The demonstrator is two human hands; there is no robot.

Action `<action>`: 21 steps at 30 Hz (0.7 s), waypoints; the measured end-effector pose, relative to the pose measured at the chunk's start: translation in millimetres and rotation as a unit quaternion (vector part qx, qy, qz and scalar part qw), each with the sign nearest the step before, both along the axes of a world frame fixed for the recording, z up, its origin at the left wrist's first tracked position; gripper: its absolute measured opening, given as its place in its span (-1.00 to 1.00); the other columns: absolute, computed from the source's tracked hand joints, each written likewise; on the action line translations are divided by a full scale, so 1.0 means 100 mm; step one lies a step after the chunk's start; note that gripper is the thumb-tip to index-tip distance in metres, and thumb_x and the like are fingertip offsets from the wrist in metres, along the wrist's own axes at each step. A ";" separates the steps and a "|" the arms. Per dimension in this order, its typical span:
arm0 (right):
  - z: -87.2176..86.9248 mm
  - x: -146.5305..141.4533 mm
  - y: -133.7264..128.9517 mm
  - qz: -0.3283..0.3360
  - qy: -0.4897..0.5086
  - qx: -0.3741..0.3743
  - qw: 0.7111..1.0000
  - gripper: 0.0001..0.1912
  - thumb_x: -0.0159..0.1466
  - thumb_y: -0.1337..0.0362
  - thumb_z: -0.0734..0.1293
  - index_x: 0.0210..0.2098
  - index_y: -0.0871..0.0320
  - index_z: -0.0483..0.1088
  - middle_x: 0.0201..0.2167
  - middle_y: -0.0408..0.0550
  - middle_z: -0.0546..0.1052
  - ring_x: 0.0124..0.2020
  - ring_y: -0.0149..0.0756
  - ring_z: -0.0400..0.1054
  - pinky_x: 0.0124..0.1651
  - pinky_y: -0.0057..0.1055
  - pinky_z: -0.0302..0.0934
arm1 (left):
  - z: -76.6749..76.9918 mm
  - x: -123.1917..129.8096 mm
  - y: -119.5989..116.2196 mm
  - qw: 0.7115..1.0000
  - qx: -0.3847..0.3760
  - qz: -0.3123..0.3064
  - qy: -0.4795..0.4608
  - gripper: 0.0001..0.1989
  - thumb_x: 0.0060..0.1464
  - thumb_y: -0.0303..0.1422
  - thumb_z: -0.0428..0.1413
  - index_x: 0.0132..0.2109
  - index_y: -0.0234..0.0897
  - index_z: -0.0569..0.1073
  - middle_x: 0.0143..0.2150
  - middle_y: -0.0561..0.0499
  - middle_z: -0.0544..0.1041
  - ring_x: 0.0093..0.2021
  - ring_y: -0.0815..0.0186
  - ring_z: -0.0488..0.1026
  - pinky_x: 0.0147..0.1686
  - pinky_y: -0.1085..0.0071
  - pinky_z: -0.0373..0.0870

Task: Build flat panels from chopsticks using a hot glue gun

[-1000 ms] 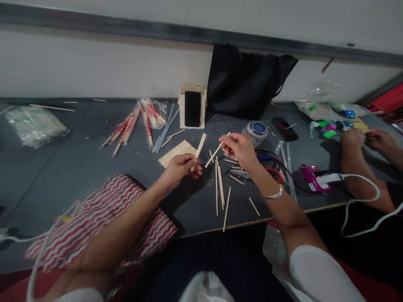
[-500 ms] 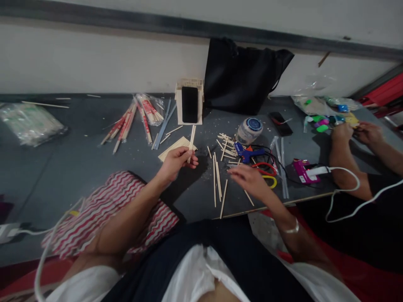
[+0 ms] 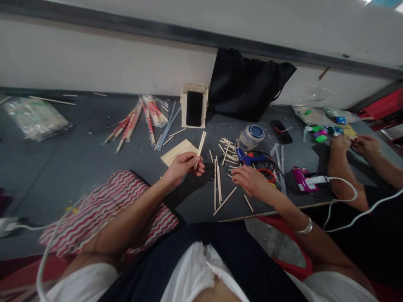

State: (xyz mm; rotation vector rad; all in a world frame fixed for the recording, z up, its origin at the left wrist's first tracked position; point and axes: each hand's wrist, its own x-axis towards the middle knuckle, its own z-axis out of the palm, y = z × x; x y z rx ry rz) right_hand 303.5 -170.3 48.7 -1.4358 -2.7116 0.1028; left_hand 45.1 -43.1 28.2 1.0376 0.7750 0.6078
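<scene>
Between thumb and fingers of my left hand [image 3: 185, 167], a couple of thin wooden sticks [image 3: 202, 144] stand nearly upright. Just behind that hand lies a flat panel of sticks [image 3: 180, 151] set side by side. My right hand [image 3: 254, 183] is over the table, its fingers loosely bent and pointing left, with nothing visible in them. It partly covers a pair of scissors with a red handle [image 3: 267, 174]. Close by are a blue glue gun [image 3: 249, 157], a pile of short sticks [image 3: 229, 152] and longer loose sticks [image 3: 218, 182].
A phone [image 3: 194, 108] leans on a stick-built stand. A lidded jar [image 3: 251, 137], a black bag [image 3: 248, 84] and packs of sticks [image 3: 37, 118] stand farther back. Striped cloth [image 3: 110, 209] lies left. At right, a co-worker's hands [image 3: 340, 144] are near a purple box [image 3: 302, 179].
The camera view has shifted slightly. My right hand's fingers are more bent than before. One loose stick near the front edge now lies more diagonally. My left hand still holds its sticks.
</scene>
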 end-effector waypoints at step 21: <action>0.50 -0.26 0.83 0.084 0.067 0.004 0.994 -0.71 0.48 0.31 0.14 -0.20 0.16 0.49 -0.30 0.05 0.55 -0.22 -0.19 0.38 -0.11 -0.28 0.22 | 0.00 -0.01 -0.02 0.999 -0.010 -0.050 -0.016 -0.57 -0.14 -0.06 0.42 -0.35 -0.32 0.50 -0.42 -0.02 0.58 -0.40 0.30 0.55 -0.45 0.43 0.49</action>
